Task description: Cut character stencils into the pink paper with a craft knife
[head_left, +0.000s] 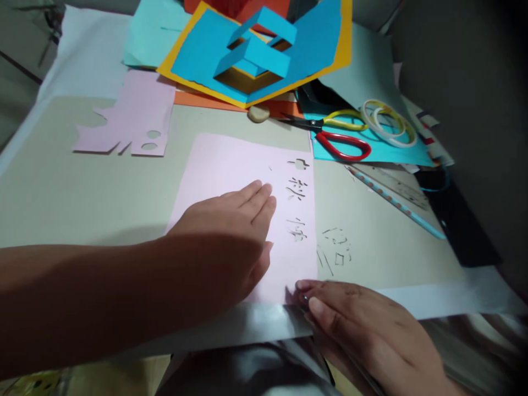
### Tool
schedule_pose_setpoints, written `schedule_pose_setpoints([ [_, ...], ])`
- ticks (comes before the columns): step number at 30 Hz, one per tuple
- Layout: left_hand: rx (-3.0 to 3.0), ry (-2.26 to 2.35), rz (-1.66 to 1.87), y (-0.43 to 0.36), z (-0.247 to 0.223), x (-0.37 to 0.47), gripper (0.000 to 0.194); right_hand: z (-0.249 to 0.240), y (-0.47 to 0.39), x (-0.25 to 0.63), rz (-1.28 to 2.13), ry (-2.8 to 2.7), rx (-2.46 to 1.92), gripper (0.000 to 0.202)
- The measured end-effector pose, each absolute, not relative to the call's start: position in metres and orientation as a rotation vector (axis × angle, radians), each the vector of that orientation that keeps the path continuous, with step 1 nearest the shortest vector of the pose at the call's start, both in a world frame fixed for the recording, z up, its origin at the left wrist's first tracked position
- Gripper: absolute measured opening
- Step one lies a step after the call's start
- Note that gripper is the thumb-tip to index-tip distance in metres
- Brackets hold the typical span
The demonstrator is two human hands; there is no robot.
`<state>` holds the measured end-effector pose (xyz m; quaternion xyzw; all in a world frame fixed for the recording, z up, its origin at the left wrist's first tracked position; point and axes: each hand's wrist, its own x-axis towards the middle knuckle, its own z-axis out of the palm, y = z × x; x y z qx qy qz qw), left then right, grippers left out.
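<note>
Pink sheet: matte paper, rectangular, lying on a beige mat near the table's front edge. Its lower left part is hidden under the left hand; its near right corner is covered by the right hand.

Writing: a column of cut-out characters runs down the sheet's right side. The top one reads 中, the next 秋; the third is too small to read. Similar cut marks scar the mat just beside the sheet; illegible.

Left hand: flat, palm down, fingers together and extended, pressing the sheet. It grips nothing.

Right hand: knuckles up at the sheet's near corner, fingertips pinched round a small dark object; what it is cannot be told, as the fingers hide most of it. The wrist is cut off by the frame.

Pink offcut: same paper, jagged lower edge, two punched ovals, well apart at upper left.

Pop-up card: blue card on yellow backing, box-shaped folds standing up; top cut off.

Scissors: one yellow and one red loop, blades closed, on a blue sheet.

Tape rolls: thin white rings, just beside the scissors.

Pencil: pale blue, patterned, lying diagonally at right.

Eraser: a rounded, beige lump below the card.
</note>
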<state>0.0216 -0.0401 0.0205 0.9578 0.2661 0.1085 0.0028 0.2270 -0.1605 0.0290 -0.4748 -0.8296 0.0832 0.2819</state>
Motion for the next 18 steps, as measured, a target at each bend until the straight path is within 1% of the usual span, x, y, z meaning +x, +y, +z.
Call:
schedule_pose_setpoints([
  [3,3.032,0.843,0.320,-0.044,0.025,0.019,0.053,0.025,-0.162,0.242,0.206,-2.262,-1.237,0.018],
  [5,3.061,0.849,0.313,-0.048,0.026,0.018,0.051,0.025,-0.163,0.250,0.216,-2.239,-1.325,0.021],
  [8,3.119,0.871,0.359,-0.054,0.024,0.018,0.048,0.031,-0.162,0.254,0.354,-2.125,-1.542,0.024],
  [10,3.163,0.891,0.417,-0.057,0.022,0.019,0.046,0.037,-0.157,0.252,0.449,-1.928,-1.675,0.021],
  [13,3.207,0.887,0.454,-0.058,0.020,0.020,0.044,0.047,-0.139,0.242,0.630,-1.634,-1.734,0.005],
  [15,3.230,0.837,0.417,-0.057,0.020,0.019,0.043,0.052,-0.121,0.234,0.803,-1.561,-1.728,0.006],
  [18,3.253,0.785,0.402,-0.055,0.022,0.016,0.040,0.051,-0.096,0.225,0.957,-1.516,-1.716,0.011],
])
